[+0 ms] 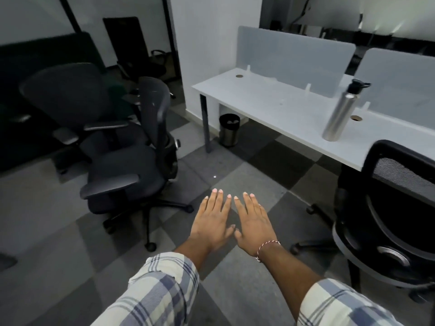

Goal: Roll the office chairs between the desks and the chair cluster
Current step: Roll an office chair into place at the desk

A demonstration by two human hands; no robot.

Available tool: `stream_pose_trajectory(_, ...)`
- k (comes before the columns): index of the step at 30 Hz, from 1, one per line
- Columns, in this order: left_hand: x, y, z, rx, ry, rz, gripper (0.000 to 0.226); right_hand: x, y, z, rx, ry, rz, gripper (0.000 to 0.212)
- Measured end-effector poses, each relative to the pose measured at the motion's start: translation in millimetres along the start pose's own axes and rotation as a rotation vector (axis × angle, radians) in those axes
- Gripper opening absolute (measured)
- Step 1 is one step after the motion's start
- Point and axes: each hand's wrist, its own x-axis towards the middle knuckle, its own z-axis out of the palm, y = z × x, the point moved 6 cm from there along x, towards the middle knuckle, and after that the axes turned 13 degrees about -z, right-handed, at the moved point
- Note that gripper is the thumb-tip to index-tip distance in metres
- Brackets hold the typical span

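Observation:
My left hand (213, 220) and my right hand (253, 220) are stretched out side by side over the carpet, palms down, fingers straight, holding nothing. To their left stand two dark office chairs pressed together: the nearer one (131, 175) shows its side, the farther one (70, 95) sits behind it. A third chair (131, 50) stands further back by the wall. On the right a black mesh-backed chair (390, 208) is drawn up to the white desk (277, 114). Neither hand touches any chair.
A steel water bottle (343, 111) stands on the desk near its front edge. Frosted divider panels (294, 52) run along the desk's back. A small metal bin (229, 129) sits under the desk beside its leg (205, 123). Checkered carpet (247, 161) lies between chairs and desk.

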Motion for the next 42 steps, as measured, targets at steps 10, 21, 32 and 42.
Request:
stream_pose_trajectory(10,58,-116,-1,-0.032,0.012,-0.161,0.082,132,-45,10,-0.017,-0.015,-0.122,0.089)
stream_pose_trajectory(21,230,-185,-36,-0.032,0.142,-0.295,0.081,334,-8,-16,-0.029,0.018,-0.283,0.087)
stream_pose_trajectory(32,381,-247,-96,-0.122,0.211,-0.440,0.082,508,16,-49,-0.051,0.117,-0.417,0.084)
stream_pose_trajectory(42,484,-313,-108,-0.353,-0.091,-0.731,0.078,624,24,-69,-0.152,0.096,-0.477,0.090)
